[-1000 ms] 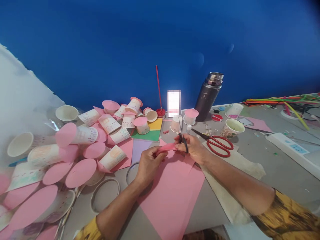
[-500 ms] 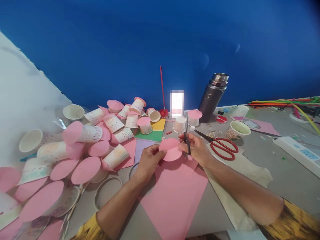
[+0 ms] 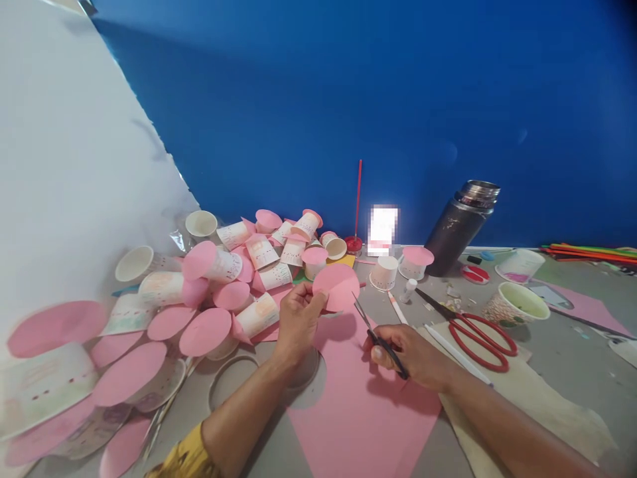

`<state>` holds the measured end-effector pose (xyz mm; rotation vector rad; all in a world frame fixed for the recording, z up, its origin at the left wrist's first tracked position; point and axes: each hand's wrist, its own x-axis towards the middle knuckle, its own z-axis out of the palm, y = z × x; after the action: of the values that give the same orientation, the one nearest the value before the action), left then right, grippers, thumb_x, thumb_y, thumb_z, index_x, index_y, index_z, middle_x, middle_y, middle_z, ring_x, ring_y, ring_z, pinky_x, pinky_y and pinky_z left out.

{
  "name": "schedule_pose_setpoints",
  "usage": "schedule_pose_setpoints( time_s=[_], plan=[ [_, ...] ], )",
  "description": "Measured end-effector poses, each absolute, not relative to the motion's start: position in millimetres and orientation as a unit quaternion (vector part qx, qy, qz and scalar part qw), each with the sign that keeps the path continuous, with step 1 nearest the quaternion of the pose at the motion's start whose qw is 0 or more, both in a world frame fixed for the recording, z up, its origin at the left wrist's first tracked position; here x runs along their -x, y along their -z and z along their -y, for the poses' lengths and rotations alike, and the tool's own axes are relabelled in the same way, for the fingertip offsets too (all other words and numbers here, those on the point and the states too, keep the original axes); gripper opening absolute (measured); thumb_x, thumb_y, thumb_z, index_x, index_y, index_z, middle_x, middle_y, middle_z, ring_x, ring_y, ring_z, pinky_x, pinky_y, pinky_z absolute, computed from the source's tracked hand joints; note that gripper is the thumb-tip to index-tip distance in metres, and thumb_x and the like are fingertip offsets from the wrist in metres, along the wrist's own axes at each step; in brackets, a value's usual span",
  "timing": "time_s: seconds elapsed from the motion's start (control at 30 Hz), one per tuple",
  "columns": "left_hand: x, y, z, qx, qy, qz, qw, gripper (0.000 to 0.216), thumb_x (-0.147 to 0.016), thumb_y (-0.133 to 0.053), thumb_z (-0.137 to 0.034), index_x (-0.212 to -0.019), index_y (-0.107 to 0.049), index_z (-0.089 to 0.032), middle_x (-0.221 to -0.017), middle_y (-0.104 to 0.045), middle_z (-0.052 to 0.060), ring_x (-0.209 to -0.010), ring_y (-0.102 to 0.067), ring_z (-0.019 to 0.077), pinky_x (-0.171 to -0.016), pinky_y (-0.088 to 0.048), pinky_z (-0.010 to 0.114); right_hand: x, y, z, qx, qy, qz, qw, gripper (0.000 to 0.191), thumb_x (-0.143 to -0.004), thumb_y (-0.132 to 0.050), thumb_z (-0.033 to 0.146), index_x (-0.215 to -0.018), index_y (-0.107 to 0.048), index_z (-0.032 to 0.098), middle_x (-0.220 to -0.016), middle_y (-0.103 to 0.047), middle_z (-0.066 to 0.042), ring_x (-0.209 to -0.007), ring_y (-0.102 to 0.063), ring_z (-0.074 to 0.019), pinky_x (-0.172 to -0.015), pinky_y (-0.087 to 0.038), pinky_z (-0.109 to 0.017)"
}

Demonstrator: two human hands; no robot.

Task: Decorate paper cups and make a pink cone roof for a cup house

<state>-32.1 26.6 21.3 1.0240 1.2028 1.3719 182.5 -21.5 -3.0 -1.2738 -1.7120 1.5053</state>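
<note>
My left hand pinches the lower left edge of a round pink paper disc, held up above the table. In my right hand are small black-handled scissors, their blades pointing up and left, just apart from the disc's right edge. Beneath both hands lies a large pink paper sheet with a round piece cut out near its left edge. A white paper cup stands upside down beyond the disc, beside a cup topped with a pink disc.
Many paper cups with pink discs are heaped on the left. Red-handled scissors lie on a cream cloth at right. Behind them are a patterned cup, a dark flask and a small glue stick.
The scissors have come away from the disc, moving right and down with my right hand. My left hand has lifted the disc slightly. The view has shifted left and up.
</note>
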Motion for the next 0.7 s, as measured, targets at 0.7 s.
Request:
schedule_pose_setpoints(
  time_s=[0.7],
  plan=[
    [29,-19,-22,-0.426,-0.531,-0.476,0.557,0.028,-0.067,-0.079,-0.034,-0.067,-0.054,-0.019,-0.059,-0.051,-0.006,-0.056,-0.045,0.0079,-0.057,-0.042,0.022,-173,-3,25,0.502,-0.548,0.615,0.262,0.065,-0.073,-0.071,0.079,-0.055,-0.057,0.018,-0.055,-0.055,-0.001,-0.054,-0.045,-0.0109,-0.055,-0.032,-0.028]
  ],
)
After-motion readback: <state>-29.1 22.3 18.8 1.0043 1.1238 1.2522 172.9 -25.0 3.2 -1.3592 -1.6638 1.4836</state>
